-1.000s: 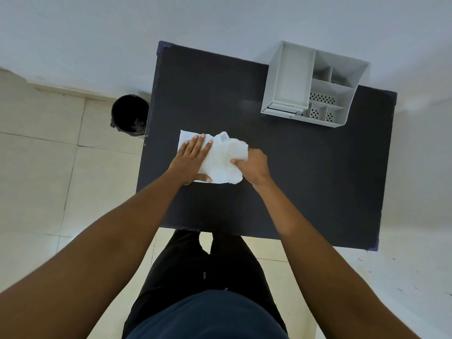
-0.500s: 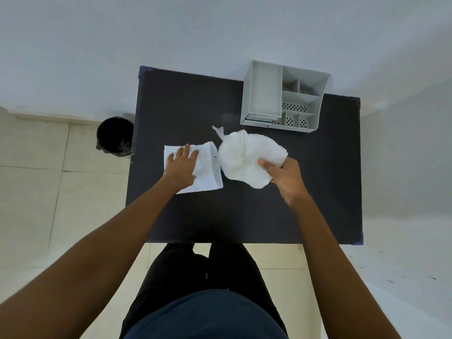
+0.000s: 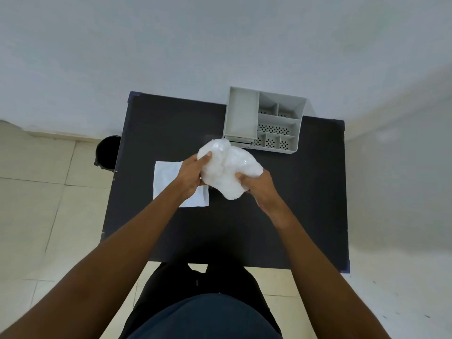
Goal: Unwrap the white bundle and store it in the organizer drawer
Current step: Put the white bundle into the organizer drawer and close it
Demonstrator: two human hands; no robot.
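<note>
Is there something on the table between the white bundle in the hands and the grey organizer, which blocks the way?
Nothing visible does. Both the left hand and the right hand hold the white bundle just in front of the organizer; only bare table lies between. The flat white sheet lies left, aside.

Both bare forearms are seen reaching from the lower corners of the frame toward its middle, where they converge. The left hand [image 3: 192,176] is placed just left of centre, its back turned upward and its thumb pressed against the upper left side of the white bundle [image 3: 228,167]. The right hand [image 3: 258,187] is placed slightly right of centre and a little lower, its fingers curled around the bundle's lower right edge. The bundle is gripped between the two hands. Both wrists are kept nearly straight. A dark-clothed torso and legs are seen at the bottom centre.
</note>
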